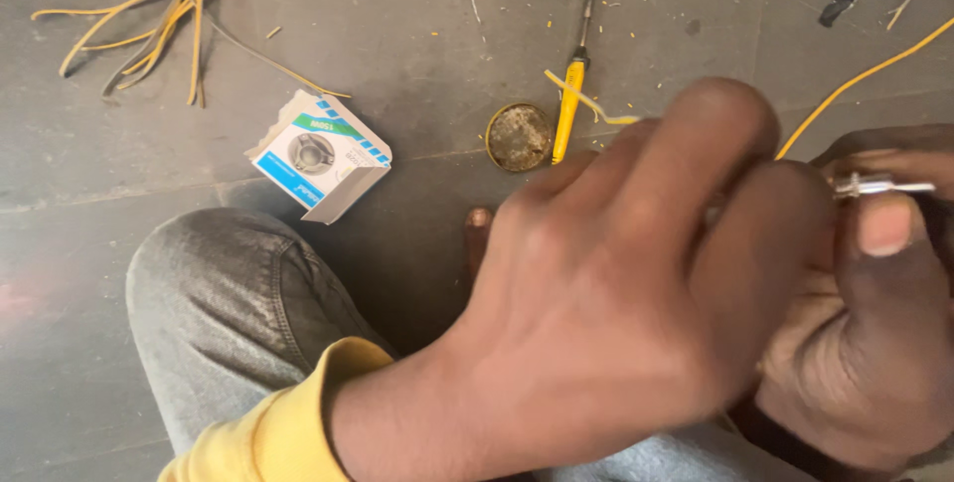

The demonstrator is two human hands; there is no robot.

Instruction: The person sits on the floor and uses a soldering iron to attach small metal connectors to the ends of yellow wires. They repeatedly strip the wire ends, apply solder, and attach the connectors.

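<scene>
My left hand [636,283] fills the middle of the view, fingers curled toward my right hand [874,333] at the right edge. My right hand is closed around a small object, with a thin white and silver wire end [879,185] sticking out above the thumb. What the left fingers pinch is hidden between the two hands. A yellow wire [860,77] runs from behind the hands up to the right. My yellow sleeve [278,432] and grey-jeaned knee [219,293] are below.
On the grey floor lie a small white and blue box [323,156], a round rusty tin lid [519,136], a yellow-handled tool [569,104], a tangle of yellow wires [149,5] top left, scattered yellow insulation bits and a black scrap [840,3].
</scene>
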